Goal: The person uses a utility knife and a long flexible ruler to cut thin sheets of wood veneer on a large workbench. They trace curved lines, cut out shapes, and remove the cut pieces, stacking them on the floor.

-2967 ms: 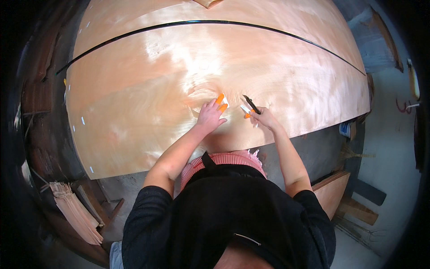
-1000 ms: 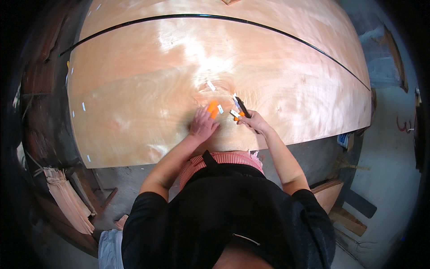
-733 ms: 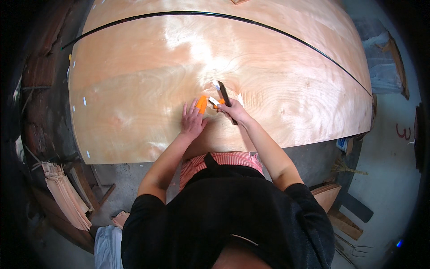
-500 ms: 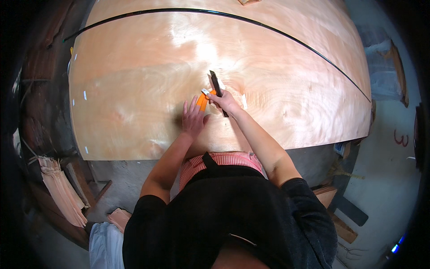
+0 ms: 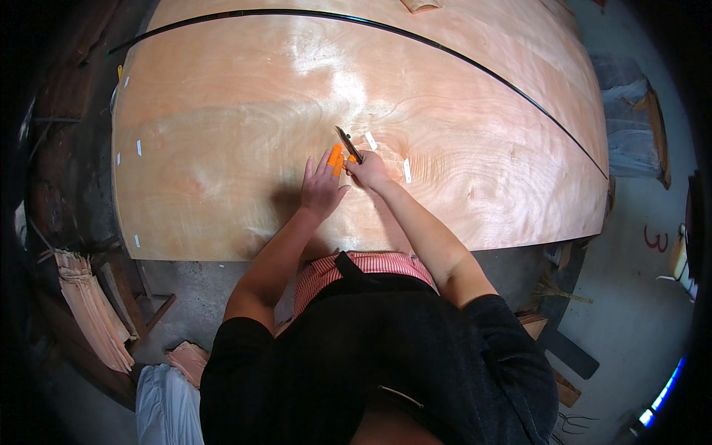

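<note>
A large sheet of pale wood veneer [image 5: 222,133] covers the table in front of me. My left hand [image 5: 320,190] lies flat on it, fingers spread, with orange covers on two fingertips [image 5: 335,158]. My right hand [image 5: 368,172] is closed on a dark utility knife [image 5: 348,144], its blade pointing away from me onto the veneer just right of the orange fingertips. Short white tape strips [image 5: 406,170] stick on the sheet beside my right hand.
A thin black line [image 5: 460,58] arcs across the far part of the sheet. More white tape pieces [image 5: 139,147] dot the left edge. Stacks of veneer strips [image 5: 89,315] lie on the floor at my left. Wood offcuts [image 5: 552,326] sit by the right side.
Both hands have shifted leftward along the sheet. The knife has swung from lying off to the right to pointing away from me beside the left fingertips.
</note>
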Action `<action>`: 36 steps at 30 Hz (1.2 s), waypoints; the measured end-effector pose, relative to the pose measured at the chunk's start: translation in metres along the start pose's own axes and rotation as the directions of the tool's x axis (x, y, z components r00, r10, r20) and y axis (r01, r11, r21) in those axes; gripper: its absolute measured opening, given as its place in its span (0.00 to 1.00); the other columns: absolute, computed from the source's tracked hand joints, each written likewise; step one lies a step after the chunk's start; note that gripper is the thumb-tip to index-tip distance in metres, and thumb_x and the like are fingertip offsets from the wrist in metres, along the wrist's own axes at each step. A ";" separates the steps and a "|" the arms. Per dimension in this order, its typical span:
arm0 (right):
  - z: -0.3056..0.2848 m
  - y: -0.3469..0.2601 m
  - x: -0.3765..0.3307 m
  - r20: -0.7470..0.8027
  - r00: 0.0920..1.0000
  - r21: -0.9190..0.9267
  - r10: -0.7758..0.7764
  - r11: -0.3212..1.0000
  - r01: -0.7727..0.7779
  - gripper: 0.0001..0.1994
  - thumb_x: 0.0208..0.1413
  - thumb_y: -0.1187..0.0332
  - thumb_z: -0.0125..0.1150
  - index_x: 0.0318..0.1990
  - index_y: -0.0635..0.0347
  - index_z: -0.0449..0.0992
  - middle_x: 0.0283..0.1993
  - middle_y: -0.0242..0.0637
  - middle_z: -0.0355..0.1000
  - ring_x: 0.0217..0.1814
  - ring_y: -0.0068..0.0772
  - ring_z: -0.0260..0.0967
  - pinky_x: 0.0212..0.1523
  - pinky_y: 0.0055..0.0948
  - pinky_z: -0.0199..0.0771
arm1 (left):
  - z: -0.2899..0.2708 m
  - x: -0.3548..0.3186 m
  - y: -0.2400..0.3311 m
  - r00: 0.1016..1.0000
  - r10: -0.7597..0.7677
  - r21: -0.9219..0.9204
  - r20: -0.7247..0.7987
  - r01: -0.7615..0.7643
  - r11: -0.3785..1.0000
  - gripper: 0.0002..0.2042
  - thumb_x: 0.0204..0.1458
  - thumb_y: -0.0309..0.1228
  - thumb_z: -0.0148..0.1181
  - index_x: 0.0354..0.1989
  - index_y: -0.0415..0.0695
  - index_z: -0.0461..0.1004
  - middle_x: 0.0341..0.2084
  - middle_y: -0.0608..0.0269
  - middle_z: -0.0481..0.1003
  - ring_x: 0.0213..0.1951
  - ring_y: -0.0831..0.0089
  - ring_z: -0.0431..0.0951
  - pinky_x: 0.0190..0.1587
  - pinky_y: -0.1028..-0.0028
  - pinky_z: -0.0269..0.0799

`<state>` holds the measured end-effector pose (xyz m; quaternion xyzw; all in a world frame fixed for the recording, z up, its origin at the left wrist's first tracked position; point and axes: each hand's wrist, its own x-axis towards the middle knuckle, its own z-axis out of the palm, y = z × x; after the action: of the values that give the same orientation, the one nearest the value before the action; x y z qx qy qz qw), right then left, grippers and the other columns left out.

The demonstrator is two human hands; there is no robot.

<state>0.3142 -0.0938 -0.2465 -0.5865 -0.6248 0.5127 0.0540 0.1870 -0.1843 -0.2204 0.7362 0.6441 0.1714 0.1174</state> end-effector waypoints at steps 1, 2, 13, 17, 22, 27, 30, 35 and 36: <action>-0.005 -0.015 -0.007 -0.027 0.999 -0.122 -0.030 0.992 0.026 0.12 0.42 0.62 0.59 0.25 0.63 0.71 0.20 0.40 0.69 0.22 0.33 0.67 0.26 0.29 0.66 | 0.001 -0.001 -0.002 0.999 -0.016 0.020 0.041 0.016 1.000 0.28 0.39 0.41 0.57 0.48 0.36 0.62 0.50 0.53 0.60 0.58 0.61 0.50 0.57 0.54 0.43; -0.009 -0.026 -0.013 -0.050 0.997 -0.243 -0.065 0.969 0.051 0.11 0.42 0.63 0.59 0.26 0.64 0.70 0.20 0.42 0.69 0.22 0.34 0.66 0.26 0.30 0.66 | 0.002 -0.002 -0.003 0.996 -0.035 0.042 0.080 0.032 0.999 0.28 0.40 0.43 0.56 0.48 0.37 0.62 0.50 0.53 0.60 0.59 0.62 0.49 0.57 0.54 0.42; -0.074 -0.026 -0.044 0.195 0.978 0.217 -0.073 0.976 0.029 0.08 0.44 0.67 0.58 0.26 0.63 0.73 0.19 0.28 0.67 0.21 0.16 0.62 0.21 0.19 0.62 | -0.015 0.008 0.004 0.995 -0.087 -0.004 0.048 0.087 0.996 0.26 0.42 0.48 0.53 0.45 0.42 0.66 0.49 0.55 0.62 0.53 0.63 0.57 0.54 0.60 0.48; -0.033 -0.010 -0.100 0.144 0.988 0.252 -0.051 0.968 0.013 0.09 0.47 0.64 0.57 0.25 0.60 0.70 0.17 0.23 0.63 0.17 0.12 0.55 0.16 0.14 0.53 | -0.034 -0.008 0.006 0.900 -0.142 -0.615 0.413 0.390 0.685 0.14 0.47 0.41 0.51 0.32 0.41 0.72 0.24 0.57 0.73 0.26 0.65 0.72 0.29 0.73 0.66; 0.009 -0.004 -0.146 0.114 0.982 0.293 -0.150 0.950 0.111 0.08 0.47 0.66 0.58 0.27 0.60 0.68 0.19 0.22 0.62 0.18 0.11 0.54 0.18 0.13 0.52 | -0.044 -0.065 0.010 0.765 -0.145 -0.757 0.628 0.643 0.114 0.11 0.46 0.35 0.55 0.29 0.39 0.73 0.19 0.67 0.71 0.22 0.81 0.69 0.23 0.81 0.64; 0.041 0.003 -0.171 0.257 0.931 0.165 -0.260 0.961 0.222 0.09 0.47 0.68 0.58 0.31 0.63 0.67 0.23 0.23 0.60 0.24 0.13 0.53 0.24 0.14 0.54 | -0.042 -0.130 0.013 0.838 -0.215 -0.818 0.501 0.540 0.199 0.10 0.46 0.33 0.55 0.28 0.38 0.72 0.19 0.67 0.71 0.21 0.81 0.69 0.23 0.80 0.65; 0.060 0.001 -0.191 0.256 0.910 0.158 -0.325 0.943 0.293 0.10 0.46 0.68 0.59 0.32 0.63 0.67 0.22 0.23 0.59 0.24 0.13 0.53 0.24 0.15 0.55 | -0.052 -0.171 0.023 0.894 -0.380 -0.794 0.238 0.404 0.454 0.10 0.45 0.33 0.56 0.28 0.37 0.72 0.20 0.63 0.72 0.22 0.79 0.70 0.23 0.78 0.66; 0.102 -0.012 -0.245 0.257 0.888 0.249 -0.381 0.914 0.321 0.12 0.42 0.68 0.62 0.32 0.62 0.68 0.21 0.24 0.60 0.23 0.15 0.55 0.24 0.17 0.58 | -0.081 -0.251 0.057 0.867 -0.466 -0.555 -0.174 0.305 0.774 0.06 0.40 0.30 0.58 0.23 0.40 0.72 0.19 0.59 0.68 0.21 0.66 0.70 0.24 0.72 0.64; 0.114 -0.008 -0.252 0.268 0.875 0.219 -0.403 0.910 0.353 0.12 0.41 0.67 0.62 0.32 0.61 0.68 0.21 0.24 0.60 0.23 0.15 0.55 0.24 0.18 0.59 | -0.081 -0.269 0.060 0.851 -0.472 -0.509 -0.230 0.308 0.804 0.06 0.40 0.29 0.57 0.22 0.39 0.72 0.20 0.58 0.67 0.22 0.66 0.69 0.24 0.72 0.63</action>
<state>0.3097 -0.3568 -0.1597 -0.3594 -0.6841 0.6262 0.1035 0.1783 -0.4627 -0.1497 0.4950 0.7356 0.4148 0.2042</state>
